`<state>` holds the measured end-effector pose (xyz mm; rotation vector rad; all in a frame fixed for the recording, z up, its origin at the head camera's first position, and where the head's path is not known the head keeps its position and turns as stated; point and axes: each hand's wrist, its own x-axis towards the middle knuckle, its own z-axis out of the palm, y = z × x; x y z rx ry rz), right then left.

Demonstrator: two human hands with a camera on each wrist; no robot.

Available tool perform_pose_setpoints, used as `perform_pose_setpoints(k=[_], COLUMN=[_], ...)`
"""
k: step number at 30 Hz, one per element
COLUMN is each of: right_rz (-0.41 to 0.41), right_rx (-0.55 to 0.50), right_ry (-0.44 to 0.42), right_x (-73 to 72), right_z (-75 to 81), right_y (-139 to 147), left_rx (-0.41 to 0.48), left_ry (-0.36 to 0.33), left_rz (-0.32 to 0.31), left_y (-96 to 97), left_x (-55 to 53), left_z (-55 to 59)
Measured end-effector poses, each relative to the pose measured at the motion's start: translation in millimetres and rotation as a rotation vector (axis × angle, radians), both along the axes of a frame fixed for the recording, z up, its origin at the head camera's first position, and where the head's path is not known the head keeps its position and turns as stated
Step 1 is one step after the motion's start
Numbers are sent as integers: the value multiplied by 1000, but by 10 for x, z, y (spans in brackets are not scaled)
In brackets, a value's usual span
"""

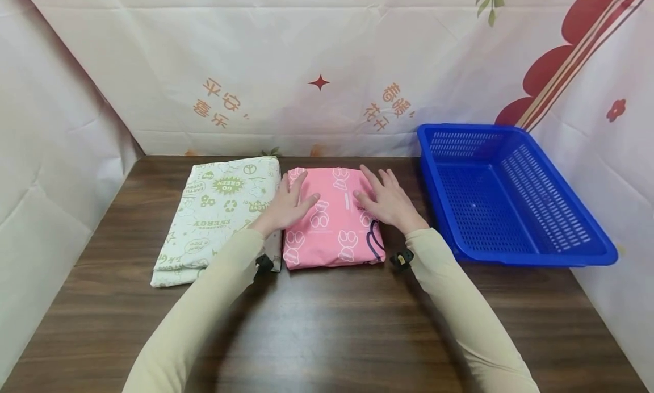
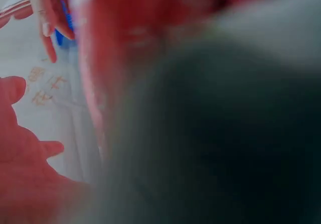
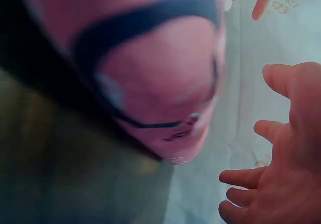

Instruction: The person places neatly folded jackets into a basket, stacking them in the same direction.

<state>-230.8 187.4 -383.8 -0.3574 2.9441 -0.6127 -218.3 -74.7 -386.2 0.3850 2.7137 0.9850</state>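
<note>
A folded pink piece with white printed figures [image 1: 332,217], either cloth or a soft bag, lies flat on the table between the hands. My left hand [image 1: 287,207] is over its left edge with fingers spread. On the opposite side, my right hand [image 1: 390,201] reaches over the right edge, fingers extended too. Whether either palm touches the pink surface I cannot tell. Left of it lies a folded white piece with green print [image 1: 219,211], partly under my left forearm. In the right wrist view the right hand [image 3: 286,158] has spread fingers beside the pink piece [image 3: 155,78].
A blue plastic basket [image 1: 449,211] with slotted walls stands at the right of the brown wooden table [image 1: 327,336]. Behind the table hangs a pale printed cloth [image 1: 286,58], which also covers both sides.
</note>
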Motion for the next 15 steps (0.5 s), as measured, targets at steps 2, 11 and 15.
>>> perform_pose_setpoints(k=[2, 11, 15], right_rz=[-4, 26, 59], right_rx=[-11, -95, -136], right_ry=[-24, -114, -135], right_x=[13, 57, 67], right_z=[-50, -250, -322], right_y=[17, 95, 125], left_rx=[-26, -70, -106], left_ry=[-3, 17, 63], left_rz=[-7, -34, -74], left_y=[-25, -233, -257], left_x=[24, 39, 22], left_z=[-43, -221, -265])
